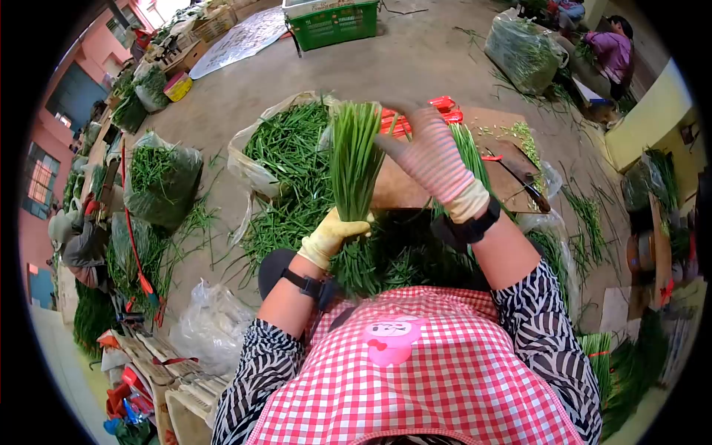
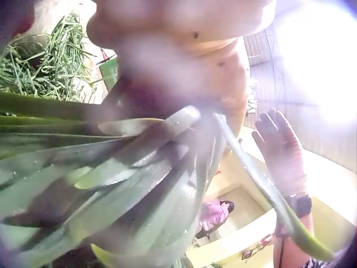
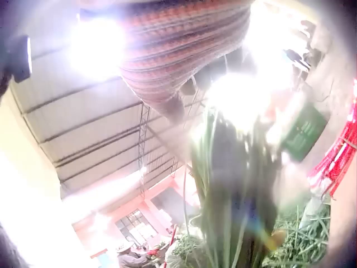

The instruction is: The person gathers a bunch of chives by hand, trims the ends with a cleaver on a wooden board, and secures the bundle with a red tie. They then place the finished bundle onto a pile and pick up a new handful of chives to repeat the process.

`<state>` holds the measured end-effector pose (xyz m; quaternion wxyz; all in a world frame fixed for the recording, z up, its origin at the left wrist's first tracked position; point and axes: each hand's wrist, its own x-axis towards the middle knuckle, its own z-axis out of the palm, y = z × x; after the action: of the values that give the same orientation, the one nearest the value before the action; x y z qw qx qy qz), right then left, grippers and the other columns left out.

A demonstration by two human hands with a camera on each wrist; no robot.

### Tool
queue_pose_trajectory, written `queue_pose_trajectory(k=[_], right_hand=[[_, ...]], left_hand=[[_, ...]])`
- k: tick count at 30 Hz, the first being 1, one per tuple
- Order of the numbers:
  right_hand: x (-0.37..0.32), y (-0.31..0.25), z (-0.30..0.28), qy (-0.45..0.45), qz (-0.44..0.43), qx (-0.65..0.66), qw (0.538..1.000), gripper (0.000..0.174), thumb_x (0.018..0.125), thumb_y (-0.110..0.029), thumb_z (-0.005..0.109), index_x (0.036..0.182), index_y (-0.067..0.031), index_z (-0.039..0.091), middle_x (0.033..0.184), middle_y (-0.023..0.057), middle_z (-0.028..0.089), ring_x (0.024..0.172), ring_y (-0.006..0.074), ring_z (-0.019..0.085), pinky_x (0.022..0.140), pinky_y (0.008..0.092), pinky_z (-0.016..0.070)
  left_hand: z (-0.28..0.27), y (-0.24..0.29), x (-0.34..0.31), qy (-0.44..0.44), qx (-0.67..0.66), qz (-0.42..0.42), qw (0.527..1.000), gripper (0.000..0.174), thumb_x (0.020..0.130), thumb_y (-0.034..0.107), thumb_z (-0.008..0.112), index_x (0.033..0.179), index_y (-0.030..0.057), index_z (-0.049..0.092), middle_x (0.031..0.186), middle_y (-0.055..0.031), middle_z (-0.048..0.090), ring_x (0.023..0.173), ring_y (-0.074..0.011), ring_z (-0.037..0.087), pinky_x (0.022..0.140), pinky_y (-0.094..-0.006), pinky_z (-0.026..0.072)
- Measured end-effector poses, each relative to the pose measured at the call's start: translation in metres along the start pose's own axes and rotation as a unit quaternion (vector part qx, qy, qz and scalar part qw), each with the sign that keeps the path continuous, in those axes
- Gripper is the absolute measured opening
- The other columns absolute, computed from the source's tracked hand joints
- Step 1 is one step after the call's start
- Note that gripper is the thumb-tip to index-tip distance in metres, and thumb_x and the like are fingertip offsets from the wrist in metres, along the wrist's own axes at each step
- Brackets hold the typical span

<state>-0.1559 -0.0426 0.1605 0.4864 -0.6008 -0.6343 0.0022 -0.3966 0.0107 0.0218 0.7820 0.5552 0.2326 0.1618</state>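
Note:
The left hand [image 1: 335, 236], in a pale yellow glove, grips an upright bundle of green stalks [image 1: 354, 159] low down, with leaves hanging below the fist. In the left wrist view broad leaves [image 2: 128, 195] spread close to the lens. The right hand [image 1: 434, 156], in a striped glove, is raised just right of the bundle's upper part, fingers extended and holding nothing. That hand [image 2: 281, 148] also shows at the right of the left wrist view. In the right wrist view the striped glove [image 3: 184, 50] is above the blurred bundle [image 3: 234, 195].
Beyond the hands a board [image 1: 400, 182] bears red strips [image 1: 443, 107], more stalks [image 1: 467, 152] and a dark-bladed tool [image 1: 528, 185]. A bag of loose greens [image 1: 289, 144] stands left of it. Farther off are a green crate [image 1: 334, 26], filled bags [image 1: 163, 178] and seated people [image 1: 610, 55].

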Motion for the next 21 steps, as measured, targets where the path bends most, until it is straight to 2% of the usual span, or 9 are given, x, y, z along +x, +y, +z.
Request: queue_pose_trajectory(k=[2,5,6,9,13,14,17,18,21], right_hand=[[0.021,-0.014,-0.010,-0.057,0.082,-0.055,0.994,0.069,0.080,-0.022,0.084,0.140,-0.0022,0.057,0.127,0.0243,0.069,0.113,0.0402,0.068,0.100,0.0455,0.0536],[0.034,0.011,-0.001,-0.155,0.056,0.004,0.986,0.080,0.077,-0.021,0.085,0.147,-0.0009,0.053,0.136,0.0253,0.065,0.127,0.0357,0.063,0.107,0.0425,0.0514],[0.035,0.011,-0.005,-0.163,0.048,-0.019,0.985,0.080,0.076,-0.023,0.085,0.147,0.0000,0.053,0.133,0.0261,0.067,0.124,0.0379,0.065,0.106,0.0434,0.0527],[0.039,0.021,-0.013,-0.201,0.048,-0.017,0.978,0.075,0.075,-0.024,0.086,0.140,-0.0010,0.059,0.127,0.0256,0.069,0.120,0.0408,0.066,0.103,0.0435,0.0534],[0.035,0.027,-0.011,-0.225,0.018,0.055,0.973,0.064,0.075,-0.019,0.083,0.134,-0.0011,0.063,0.118,0.0229,0.073,0.113,0.0377,0.069,0.101,0.0417,0.0543],[0.031,0.028,-0.013,-0.206,0.036,0.072,0.975,0.057,0.076,-0.017,0.081,0.128,-0.0007,0.066,0.112,0.0220,0.074,0.109,0.0365,0.070,0.098,0.0409,0.0551],[0.033,0.028,-0.015,-0.223,0.093,0.070,0.968,0.053,0.076,-0.019,0.081,0.124,-0.0007,0.068,0.108,0.0228,0.074,0.105,0.0362,0.071,0.095,0.0415,0.0561],[0.036,0.032,-0.012,-0.222,0.020,0.045,0.974,0.051,0.077,-0.022,0.082,0.121,-0.0007,0.070,0.106,0.0236,0.073,0.102,0.0376,0.071,0.092,0.0419,0.0567],[0.039,0.040,-0.007,-0.263,0.016,0.027,0.964,0.054,0.077,-0.027,0.083,0.122,-0.0011,0.070,0.107,0.0240,0.073,0.101,0.0389,0.071,0.091,0.0421,0.0568]], left_hand=[[0.003,0.006,-0.003,-0.010,0.021,-0.032,0.999,0.028,0.084,0.016,0.081,0.106,0.0027,0.070,0.092,-0.0023,0.069,0.080,-0.0133,0.065,0.075,-0.0281,0.0516],[0.007,0.008,-0.006,-0.039,-0.002,-0.036,0.999,0.028,0.083,0.015,0.078,0.105,0.0032,0.067,0.089,-0.0036,0.067,0.076,-0.0158,0.065,0.072,-0.0300,0.0513],[0.006,0.010,-0.006,-0.061,0.009,-0.045,0.997,0.030,0.081,0.016,0.079,0.105,0.0027,0.066,0.086,-0.0048,0.066,0.076,-0.0174,0.065,0.072,-0.0310,0.0512],[0.007,0.010,-0.009,-0.080,-0.028,-0.048,0.995,0.033,0.079,0.019,0.081,0.104,0.0023,0.067,0.084,-0.0055,0.066,0.074,-0.0188,0.065,0.072,-0.0324,0.0515],[0.006,0.009,-0.010,-0.090,-0.077,-0.055,0.991,0.038,0.077,0.024,0.084,0.102,0.0017,0.068,0.084,-0.0065,0.067,0.074,-0.0195,0.064,0.073,-0.0346,0.0519],[0.002,0.005,-0.008,-0.102,-0.076,-0.054,0.990,0.039,0.076,0.025,0.084,0.103,0.0012,0.068,0.085,-0.0065,0.067,0.074,-0.0199,0.064,0.073,-0.0355,0.0522],[0.001,0.006,-0.007,-0.104,-0.055,-0.072,0.990,0.040,0.077,0.022,0.083,0.107,0.0012,0.067,0.087,-0.0063,0.067,0.074,-0.0201,0.064,0.072,-0.0360,0.0525],[0.001,0.006,-0.007,-0.108,-0.058,-0.074,0.990,0.042,0.077,0.020,0.083,0.111,0.0015,0.066,0.088,-0.0062,0.067,0.074,-0.0200,0.063,0.072,-0.0361,0.0524],[0.002,0.007,-0.007,-0.121,-0.067,-0.081,0.987,0.049,0.077,0.014,0.081,0.122,0.0022,0.063,0.090,-0.0059,0.066,0.072,-0.0198,0.062,0.070,-0.0365,0.0521]])
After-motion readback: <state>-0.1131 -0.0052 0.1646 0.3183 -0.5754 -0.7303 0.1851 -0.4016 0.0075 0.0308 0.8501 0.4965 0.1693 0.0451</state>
